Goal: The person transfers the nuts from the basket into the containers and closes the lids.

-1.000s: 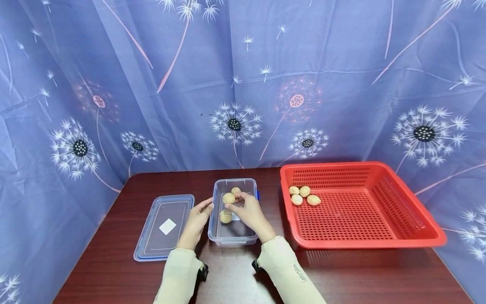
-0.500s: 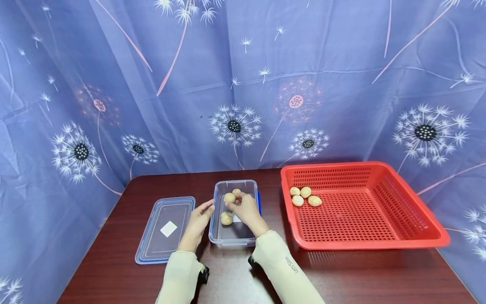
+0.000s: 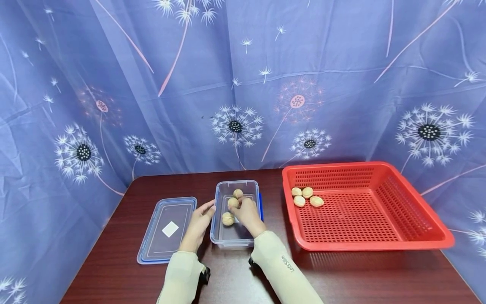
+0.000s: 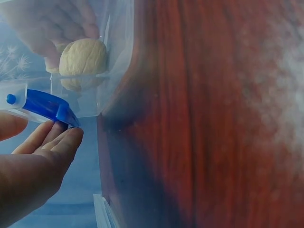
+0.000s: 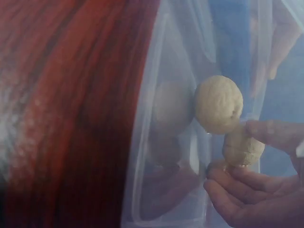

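Note:
A clear plastic box (image 3: 232, 242) stands uncovered on the table, with one walnut (image 3: 228, 219) near its middle and another walnut (image 3: 238, 193) toward the far end. Between them, my right hand (image 3: 248, 213) reaches inside and pinches a third walnut (image 5: 243, 149) between thumb and fingers. In the right wrist view the held nut overlaps the nearer one. Along the box's left side lies my left hand (image 3: 198, 223), fingers extended against the wall. The left wrist view shows its fingertips right at a blue latch (image 4: 45, 103) hanging off that side.
Left of the box lies its clear lid (image 3: 163, 240) with blue edging and a white label (image 3: 170, 229). To the right is a red perforated basket (image 3: 364, 245) holding several walnuts (image 3: 307, 192) in its left corner. A blue dandelion-patterned curtain (image 3: 235, 84) hangs behind the table (image 3: 228, 274).
My right hand has lowered the pinched walnut slightly into the box, toward the near nut. The left hand keeps its place at the wall. The whole view has shifted a little.

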`<state>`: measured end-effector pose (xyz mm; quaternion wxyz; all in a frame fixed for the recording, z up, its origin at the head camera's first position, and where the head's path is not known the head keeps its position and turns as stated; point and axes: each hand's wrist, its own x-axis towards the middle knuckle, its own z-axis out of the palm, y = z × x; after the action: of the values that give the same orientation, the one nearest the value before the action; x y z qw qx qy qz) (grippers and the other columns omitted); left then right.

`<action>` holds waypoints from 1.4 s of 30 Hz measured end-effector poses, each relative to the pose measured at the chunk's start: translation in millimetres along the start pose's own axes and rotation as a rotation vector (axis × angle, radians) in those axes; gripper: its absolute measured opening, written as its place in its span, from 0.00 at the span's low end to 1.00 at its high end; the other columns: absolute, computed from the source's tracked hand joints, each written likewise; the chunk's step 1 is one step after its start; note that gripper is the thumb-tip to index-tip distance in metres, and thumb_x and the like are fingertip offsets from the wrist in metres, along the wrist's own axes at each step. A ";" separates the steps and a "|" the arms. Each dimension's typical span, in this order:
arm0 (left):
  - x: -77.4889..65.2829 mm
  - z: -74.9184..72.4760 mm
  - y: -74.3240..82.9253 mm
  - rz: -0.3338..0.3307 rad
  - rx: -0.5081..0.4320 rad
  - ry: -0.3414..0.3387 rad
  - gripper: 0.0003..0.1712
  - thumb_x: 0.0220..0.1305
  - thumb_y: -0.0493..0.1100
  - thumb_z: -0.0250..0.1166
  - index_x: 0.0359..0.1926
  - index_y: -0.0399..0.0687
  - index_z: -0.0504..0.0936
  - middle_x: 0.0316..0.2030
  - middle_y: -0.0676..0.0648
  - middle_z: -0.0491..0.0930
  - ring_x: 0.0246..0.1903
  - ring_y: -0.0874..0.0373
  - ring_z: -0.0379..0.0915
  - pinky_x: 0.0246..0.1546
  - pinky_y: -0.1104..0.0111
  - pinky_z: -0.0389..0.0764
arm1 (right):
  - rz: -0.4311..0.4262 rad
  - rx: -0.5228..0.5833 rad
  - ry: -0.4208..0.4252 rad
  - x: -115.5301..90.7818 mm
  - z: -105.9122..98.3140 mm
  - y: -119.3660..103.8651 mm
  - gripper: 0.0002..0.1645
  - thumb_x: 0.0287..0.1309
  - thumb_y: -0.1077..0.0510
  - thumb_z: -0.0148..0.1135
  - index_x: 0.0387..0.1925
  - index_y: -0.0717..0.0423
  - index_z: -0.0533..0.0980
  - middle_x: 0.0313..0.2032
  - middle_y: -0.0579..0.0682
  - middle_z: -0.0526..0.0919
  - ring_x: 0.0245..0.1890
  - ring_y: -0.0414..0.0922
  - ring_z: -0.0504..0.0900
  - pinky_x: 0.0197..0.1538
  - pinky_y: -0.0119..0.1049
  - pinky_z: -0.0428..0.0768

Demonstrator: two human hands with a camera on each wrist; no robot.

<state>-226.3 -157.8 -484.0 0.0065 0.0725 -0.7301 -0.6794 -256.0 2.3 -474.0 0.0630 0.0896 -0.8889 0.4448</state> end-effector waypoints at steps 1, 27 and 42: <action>0.5 0.1 -0.5 0.000 0.002 0.002 0.23 0.72 0.36 0.51 0.64 0.30 0.67 0.61 0.30 0.69 0.63 0.40 0.63 0.67 0.51 0.60 | 0.002 0.001 0.001 0.2 0.5 0.6 0.12 0.51 0.59 0.69 0.29 0.66 0.77 0.19 0.48 0.72 0.23 0.44 0.69 0.25 0.34 0.69; 0.4 0.6 -1.0 0.007 0.009 0.019 0.22 0.72 0.36 0.52 0.63 0.31 0.69 0.59 0.30 0.71 0.60 0.41 0.66 0.65 0.52 0.63 | -0.123 0.288 0.022 -5.9 -20.2 -20.1 0.19 0.58 0.61 0.65 0.47 0.72 0.75 0.43 0.65 0.82 0.46 0.59 0.81 0.49 0.46 0.81; 1.7 -0.5 -2.6 -0.005 0.005 0.031 0.22 0.71 0.36 0.53 0.63 0.31 0.70 0.59 0.31 0.71 0.58 0.45 0.66 0.66 0.53 0.62 | -0.170 0.333 0.084 -8.3 -77.7 -66.6 0.18 0.59 0.60 0.66 0.49 0.65 0.76 0.45 0.61 0.82 0.47 0.54 0.81 0.51 0.43 0.81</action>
<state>-227.7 -158.6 -486.7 0.0159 0.0848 -0.7315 -0.6764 -231.1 26.2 -377.3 0.1217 0.1546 -0.7889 0.5822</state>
